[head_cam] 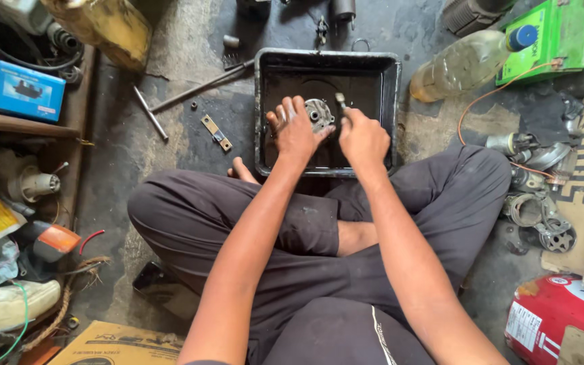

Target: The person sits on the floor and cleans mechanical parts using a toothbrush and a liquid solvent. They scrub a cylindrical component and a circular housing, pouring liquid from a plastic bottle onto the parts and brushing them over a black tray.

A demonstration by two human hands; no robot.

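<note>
I sit cross-legged on a grimy floor with a black metal tray (386, 88) in front of my legs. My left hand (295, 132) holds a round grey metal part (318, 113) with a centre hole, just above the oily tray bottom. Right beside it, my right hand (363, 138) is closed around a small tool (340, 101) whose metal tip points up next to the part. Most of the tool is hidden inside my fist.
A long T-shaped wrench (184, 94) and a small flat bracket (216, 132) lie left of the tray. A plastic bottle (468, 64) and green box (552, 37) sit at the right, above several metal parts (539, 216). A red cylinder (555, 314) is at bottom right, cluttered shelves (21, 122) at left.
</note>
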